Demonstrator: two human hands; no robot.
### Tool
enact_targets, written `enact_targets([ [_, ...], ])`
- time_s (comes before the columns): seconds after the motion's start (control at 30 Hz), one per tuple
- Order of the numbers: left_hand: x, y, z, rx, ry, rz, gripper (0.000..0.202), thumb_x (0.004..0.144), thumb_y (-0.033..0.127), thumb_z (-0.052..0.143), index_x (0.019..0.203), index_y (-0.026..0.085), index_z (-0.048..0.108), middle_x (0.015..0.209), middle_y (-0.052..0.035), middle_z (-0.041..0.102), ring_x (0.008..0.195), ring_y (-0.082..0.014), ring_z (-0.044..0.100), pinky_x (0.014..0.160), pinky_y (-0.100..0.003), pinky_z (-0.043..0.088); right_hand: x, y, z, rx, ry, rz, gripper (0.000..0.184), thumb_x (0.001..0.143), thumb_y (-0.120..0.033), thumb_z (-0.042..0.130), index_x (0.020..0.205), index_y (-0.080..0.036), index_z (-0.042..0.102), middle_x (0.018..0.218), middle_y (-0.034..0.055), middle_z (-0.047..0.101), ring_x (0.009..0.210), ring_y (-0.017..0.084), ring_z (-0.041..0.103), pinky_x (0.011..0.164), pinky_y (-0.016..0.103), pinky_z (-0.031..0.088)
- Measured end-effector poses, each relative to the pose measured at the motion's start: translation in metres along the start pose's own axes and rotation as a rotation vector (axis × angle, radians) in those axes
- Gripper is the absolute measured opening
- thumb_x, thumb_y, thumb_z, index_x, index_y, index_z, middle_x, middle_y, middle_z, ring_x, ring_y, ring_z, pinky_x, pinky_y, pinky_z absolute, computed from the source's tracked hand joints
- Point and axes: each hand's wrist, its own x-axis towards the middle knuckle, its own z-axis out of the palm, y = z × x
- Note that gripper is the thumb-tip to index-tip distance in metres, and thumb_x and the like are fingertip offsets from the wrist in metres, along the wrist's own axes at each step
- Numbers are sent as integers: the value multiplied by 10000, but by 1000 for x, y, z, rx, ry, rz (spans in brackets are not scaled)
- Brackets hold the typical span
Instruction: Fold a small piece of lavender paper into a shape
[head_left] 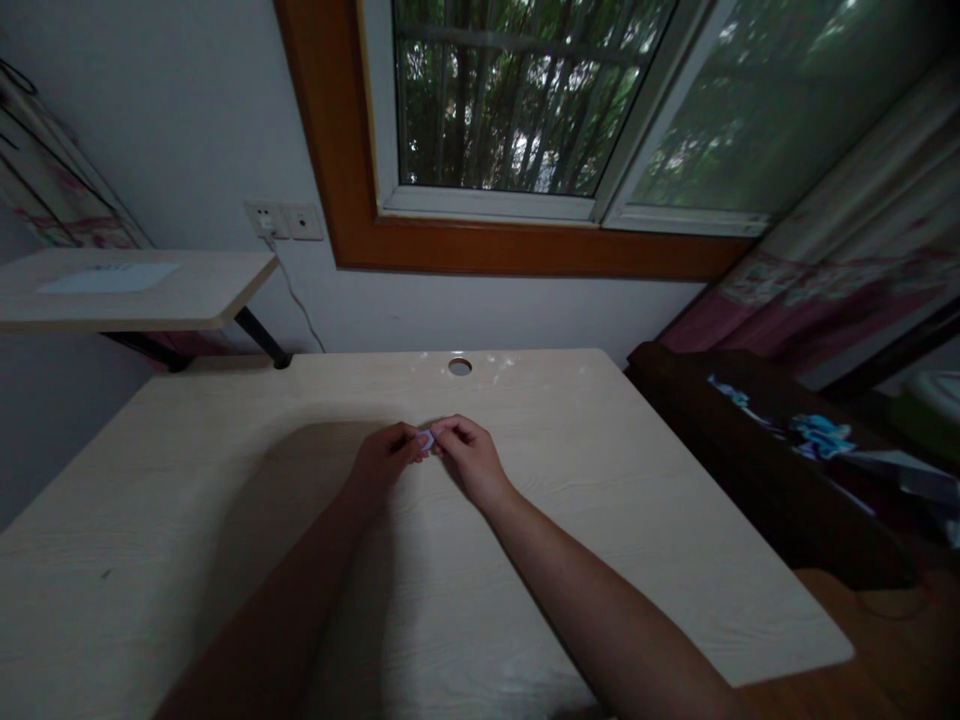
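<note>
Your left hand (381, 457) and right hand (474, 457) are close together above the tabletop (615, 460), both pinching a small pale-purple piece (426, 440) held between them; your grip covers part of it, so its full shape cannot be told. Beyond it, a round hole (460, 367) sits near the tabletop's far edge
</note>
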Motion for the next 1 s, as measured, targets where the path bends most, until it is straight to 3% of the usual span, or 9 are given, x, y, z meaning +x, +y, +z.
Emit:
enact_targets([
  [0.33, 2, -3, 0, -22, 30, -3, 260, 812, 429, 667, 771, 174, 696, 668, -18, 701, 619, -143, 621, 623, -249, 492, -1, 3, -1, -65, 89, -36, 193, 774, -402, 718, 773, -210, 708, 657, -7, 620, 632, 148, 532, 630, 288, 426],
  [0.77, 2, 5, 0, -16, 74, -6, 264, 803, 433, 659, 738, 180, 690, 658, -23, 708, 588, -136, 613, 599, -249, 498, 1, 1, 0, 31, 230, -79, 177, 796, -366, 703, 780, -192, 678, 610, -34, 575, 599, 128, 501, 610, 269, 378],
  [1.0, 1, 2, -1, -65, 94, 12, 262, 818, 432, 643, 792, 172, 672, 701, -27, 708, 611, -135, 613, 614, -253, 497, 2, 2, 0, 69, 226, -72, 194, 793, -385, 702, 788, -195, 669, 608, -32, 579, 600, 132, 511, 621, 278, 391],
])
